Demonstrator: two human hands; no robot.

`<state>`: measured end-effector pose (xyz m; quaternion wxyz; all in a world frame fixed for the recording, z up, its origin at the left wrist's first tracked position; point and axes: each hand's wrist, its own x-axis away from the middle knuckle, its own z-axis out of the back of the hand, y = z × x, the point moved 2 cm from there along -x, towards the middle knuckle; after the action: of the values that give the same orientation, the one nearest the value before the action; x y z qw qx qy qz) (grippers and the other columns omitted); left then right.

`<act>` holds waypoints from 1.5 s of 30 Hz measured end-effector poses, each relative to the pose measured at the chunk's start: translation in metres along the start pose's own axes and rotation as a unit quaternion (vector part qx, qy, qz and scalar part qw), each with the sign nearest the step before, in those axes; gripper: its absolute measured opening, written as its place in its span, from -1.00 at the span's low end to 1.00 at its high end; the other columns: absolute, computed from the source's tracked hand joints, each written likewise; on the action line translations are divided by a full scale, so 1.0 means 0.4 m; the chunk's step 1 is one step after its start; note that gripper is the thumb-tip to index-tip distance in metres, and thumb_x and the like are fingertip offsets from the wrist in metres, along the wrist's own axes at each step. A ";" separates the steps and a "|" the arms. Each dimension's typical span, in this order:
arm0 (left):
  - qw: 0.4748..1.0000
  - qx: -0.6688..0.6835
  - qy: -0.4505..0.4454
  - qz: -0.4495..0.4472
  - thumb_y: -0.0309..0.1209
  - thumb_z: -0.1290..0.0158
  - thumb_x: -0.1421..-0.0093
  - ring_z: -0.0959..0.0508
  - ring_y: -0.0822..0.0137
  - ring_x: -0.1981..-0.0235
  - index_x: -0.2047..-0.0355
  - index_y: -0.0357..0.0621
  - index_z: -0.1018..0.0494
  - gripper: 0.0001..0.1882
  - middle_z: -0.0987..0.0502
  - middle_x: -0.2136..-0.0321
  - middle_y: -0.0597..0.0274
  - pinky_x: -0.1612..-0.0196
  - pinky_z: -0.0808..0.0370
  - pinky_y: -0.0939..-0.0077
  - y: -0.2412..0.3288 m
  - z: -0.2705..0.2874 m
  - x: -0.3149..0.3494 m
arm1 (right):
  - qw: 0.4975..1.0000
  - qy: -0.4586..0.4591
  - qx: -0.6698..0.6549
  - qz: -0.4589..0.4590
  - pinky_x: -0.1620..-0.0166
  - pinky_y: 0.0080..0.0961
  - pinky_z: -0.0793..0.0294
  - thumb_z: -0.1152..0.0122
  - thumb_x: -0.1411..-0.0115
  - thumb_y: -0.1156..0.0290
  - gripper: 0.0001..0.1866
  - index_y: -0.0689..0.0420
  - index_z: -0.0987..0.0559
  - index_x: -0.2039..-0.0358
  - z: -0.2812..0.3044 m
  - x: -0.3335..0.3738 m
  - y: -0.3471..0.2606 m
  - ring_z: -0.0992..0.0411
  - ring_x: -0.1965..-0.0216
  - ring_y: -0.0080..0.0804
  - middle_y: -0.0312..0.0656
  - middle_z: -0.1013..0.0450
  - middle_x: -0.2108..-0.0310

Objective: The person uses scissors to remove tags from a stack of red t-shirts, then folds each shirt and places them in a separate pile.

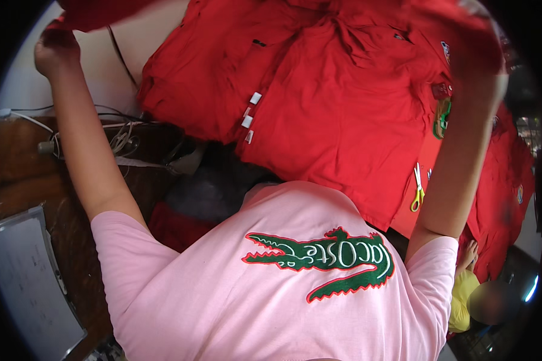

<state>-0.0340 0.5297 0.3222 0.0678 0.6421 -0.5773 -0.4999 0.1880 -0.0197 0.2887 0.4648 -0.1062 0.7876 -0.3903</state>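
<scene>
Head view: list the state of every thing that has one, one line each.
Left hand: raised, gripping red cloth.
Right hand: hidden behind red cloth.
Red cloth: lifted overhead.
Red shirts: piled flat, overlapping.
Yellow-handled scissors: lying closed on shirts.
White cables: tangled on the dark wooden table.

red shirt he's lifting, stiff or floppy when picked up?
Likely floppy: the red shirt sags from the left hand, and the shirts on the pile lie creased. Probably light, held overhead. Unlikely to slip from bunched cloth.

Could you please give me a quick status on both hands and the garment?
Left hand raised, shut on red garment. Right hand hidden behind the cloth, grip unclear. Red shirts piled below; yellow scissors lying beside them.
</scene>
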 end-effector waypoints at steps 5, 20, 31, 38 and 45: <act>0.988 -0.126 0.044 0.083 -0.47 0.26 -0.22 -0.61 -0.21 0.01 0.20 -0.54 -0.49 -0.62 -0.60 0.15 -0.38 -0.18 -0.54 -0.04 -0.120 0.287 0.072 | 0.988 -0.076 0.118 -0.065 -0.46 -0.27 -0.06 0.01 -0.14 0.56 -0.65 0.16 -0.60 0.08 0.016 0.134 0.356 -0.26 -0.38 -0.22 0.01 -0.31 -0.38; 0.790 -0.505 -0.330 0.104 -0.45 -0.03 -0.35 -0.60 0.30 0.25 0.21 -0.18 -0.59 -0.85 -0.61 0.31 0.12 0.08 -0.52 0.40 -0.313 0.384 0.693 | 0.831 0.169 0.355 -0.392 0.00 -0.52 -0.56 -0.30 -0.24 0.58 -0.79 0.21 -0.66 0.10 0.180 0.829 0.273 -0.56 0.09 -0.50 -0.23 -0.61 0.12; 0.674 -0.455 -0.291 0.504 -0.05 -0.25 -0.23 -0.69 0.25 0.32 0.27 -0.34 -0.58 -0.52 -0.69 0.37 0.03 0.18 -0.55 0.39 -0.222 0.362 1.352 | 0.554 0.235 0.516 -0.610 0.37 -0.60 -0.40 -0.37 -0.29 0.24 -0.72 0.22 -0.65 0.38 0.221 1.312 -0.103 -0.41 0.52 -0.60 -0.34 -0.51 0.56; 0.678 -0.125 -0.118 0.715 -0.22 -0.09 -0.31 -0.67 0.16 0.26 0.50 -0.03 -0.43 -0.74 -0.65 0.40 0.14 0.02 -0.59 0.27 -0.217 0.316 1.177 | 0.723 0.359 0.212 -0.550 0.39 -0.54 -0.38 -0.33 -0.28 0.26 -0.72 0.13 -0.59 0.51 0.324 1.271 -0.118 -0.39 0.51 -0.62 -0.36 -0.45 0.58; 0.792 -0.246 -0.221 0.513 -0.35 -0.08 -0.39 -0.54 0.32 -0.14 -0.02 -0.14 -0.54 -0.74 -0.61 -0.05 0.20 -0.12 -0.48 0.35 -0.378 0.107 1.145 | 0.785 0.499 0.022 -0.367 0.32 -0.58 -0.42 -0.24 -0.36 0.26 -0.65 0.24 -0.61 -0.02 0.504 1.132 -0.009 -0.52 0.35 -0.54 -0.27 -0.61 0.21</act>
<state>-0.0392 0.2293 -0.0573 0.3406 0.0849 -0.6789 -0.6449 0.1046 -0.3663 -0.0556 -0.1686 -0.1671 0.8027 -0.5472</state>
